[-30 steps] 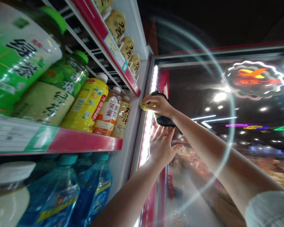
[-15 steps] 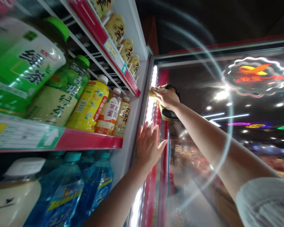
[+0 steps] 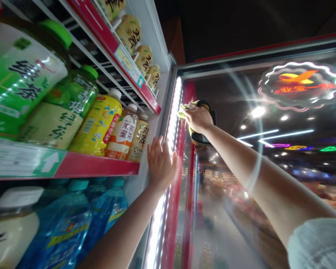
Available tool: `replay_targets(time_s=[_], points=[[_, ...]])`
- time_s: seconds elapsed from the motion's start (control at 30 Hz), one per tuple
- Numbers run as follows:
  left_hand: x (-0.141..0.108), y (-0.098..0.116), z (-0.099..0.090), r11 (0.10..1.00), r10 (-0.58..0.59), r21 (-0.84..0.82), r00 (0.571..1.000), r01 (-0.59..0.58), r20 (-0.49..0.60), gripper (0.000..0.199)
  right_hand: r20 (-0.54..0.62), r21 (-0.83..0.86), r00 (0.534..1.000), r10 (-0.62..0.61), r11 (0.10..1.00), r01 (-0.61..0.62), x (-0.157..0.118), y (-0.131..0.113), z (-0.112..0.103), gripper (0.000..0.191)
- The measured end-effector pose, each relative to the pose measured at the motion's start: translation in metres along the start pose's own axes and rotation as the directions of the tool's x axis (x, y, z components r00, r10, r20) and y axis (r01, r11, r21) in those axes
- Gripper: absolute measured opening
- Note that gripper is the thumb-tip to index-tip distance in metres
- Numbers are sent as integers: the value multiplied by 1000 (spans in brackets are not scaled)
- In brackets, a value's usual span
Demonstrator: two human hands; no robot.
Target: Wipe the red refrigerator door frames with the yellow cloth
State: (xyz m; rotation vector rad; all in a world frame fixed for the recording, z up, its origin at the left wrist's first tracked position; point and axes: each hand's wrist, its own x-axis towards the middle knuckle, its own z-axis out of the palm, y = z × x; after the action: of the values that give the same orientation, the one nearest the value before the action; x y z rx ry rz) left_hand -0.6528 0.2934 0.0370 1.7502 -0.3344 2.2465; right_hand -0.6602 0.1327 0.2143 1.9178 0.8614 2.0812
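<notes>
My right hand (image 3: pixel 199 118) reaches up to the glass door (image 3: pixel 229 89), near its upper left corner. Its fingers press a yellow cloth (image 3: pixel 183 112) against the inner side, beside the lit strip (image 3: pixel 176 99). A dark curved shape with a yellow edge shows just behind this hand; I cannot make out what it is. Lower and to the left, my left hand (image 3: pixel 161 164) is raised with its fingers spread and nothing in it. It is in front of the gap between the shelf end and the door's light strip; whether it touches anything is unclear.
Drink bottles, among them a yellow one (image 3: pixel 96 125) and a green one (image 3: pixel 58 108), stand on the red-edged shelf (image 3: pixel 100 166) at left. Blue bottles (image 3: pixel 70 220) are below. A neon sign (image 3: pixel 301 86) and ceiling lights show through or in the glass.
My left hand has shifted left, away from the door's light strip. My right hand stays high at the door with the cloth. The whole view has swung slightly to the right.
</notes>
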Motion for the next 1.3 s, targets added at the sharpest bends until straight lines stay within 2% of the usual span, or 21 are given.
replay_targets(time_s=[0.03, 0.1, 0.17, 0.23, 0.3, 0.33, 0.4, 0.47, 0.53, 0.6, 0.67, 0.73, 0.77, 0.83, 0.9, 0.97, 1.03, 1.1, 1.17, 1.23, 1.3], points=[[0, 1, 1, 1000, 10, 0, 1000, -10, 3, 49, -14, -25, 999, 49, 998, -49, 1, -5, 2, 38], [2, 3, 2, 1000, 17, 2, 1000, -17, 9, 50, -2, -34, 1000, 21, 999, -21, -10, -21, 6, 35], [5, 5, 4, 1000, 5, -2, 1000, -5, 11, 50, 44, 4, 990, -134, 991, 134, -34, -36, 7, 33], [7, 7, 6, 1000, -13, -19, 1000, 14, 7, 49, 98, 72, 946, -309, 950, 303, -54, -40, 3, 32], [8, 10, 7, 998, -20, -51, 1000, 21, 2, 48, 124, 107, 925, -359, 932, 348, -59, -28, -5, 31], [8, 11, 8, 997, -20, -68, 1000, 20, 2, 46, 117, 96, 942, -315, 948, 305, -54, -19, -9, 32], [6, 15, 7, 996, -16, -91, 1000, 17, 5, 44, 52, 29, 992, -111, 994, 109, -39, -3, -13, 34], [5, 17, 5, 995, -19, -93, 1000, 20, 6, 43, -29, -32, 996, 86, 996, -86, -27, 2, -11, 37], [5, 18, 5, 996, -26, -88, 1000, 26, 4, 42, -43, -52, 993, 114, 992, -116, -28, -10, -4, 38], [6, 19, 6, 995, -33, -90, 999, 33, 2, 42, 25, -19, 999, -48, 999, 48, -39, -27, 2, 33], [10, 19, 9, 995, -32, -97, 999, 32, -1, 41, 107, 49, 960, -257, 966, 253, -50, -33, 2, 29], [15, 19, 10, 995, -9, -98, 1000, 8, -10, 42, 146, 65, 937, -316, 949, 310, -52, -21, -7, 29], [17, 19, 11, 995, 14, -94, 1000, -15, -13, 42, 138, 35, 956, -258, 966, 256, -49, -9, -14, 32], [20, 17, 11, 994, 73, -85, 997, -73, -5, 42, 52, -62, 999, -17, 998, 20, -41, 19, -28, 37], [23, 15, 11, 989, 128, -81, 992, -126, 20, 43, -89, -124, 968, 234, 962, -244, -36, 36, -36, 41], [26, 14, 13, 984, 160, -86, 986, -155, 55, 44, -171, -141, 922, 346, 918, -371, -39, 35, -35, 44], [29, 17, 18, 982, 170, -102, 982, -162, 82, 46, -120, -154, 955, 273, 945, -289, -46, 21, -28, 45], [33, 26, 24, 978, 177, -133, 980, -164, 93, 47, 12, -141, 996, 87, 986, -85, -53, 9, -24, 44], [36, 39, 29, 972, 184, -169, 978, -166, 97, 49, 88, -112, 996, -30, 993, 40, -56, 12, -28, 42], [37, 52, 32, 966, 194, -196, 974, -168, 121, 50, 32, -128, 998, 49, 991, -45, -59, 28, -40, 41], [36, 62, 33, 962, 204, -215, 966, -168, 158, 51, -96, -166, 966, 242, 953, -255, -67, 46, -54, 42]])
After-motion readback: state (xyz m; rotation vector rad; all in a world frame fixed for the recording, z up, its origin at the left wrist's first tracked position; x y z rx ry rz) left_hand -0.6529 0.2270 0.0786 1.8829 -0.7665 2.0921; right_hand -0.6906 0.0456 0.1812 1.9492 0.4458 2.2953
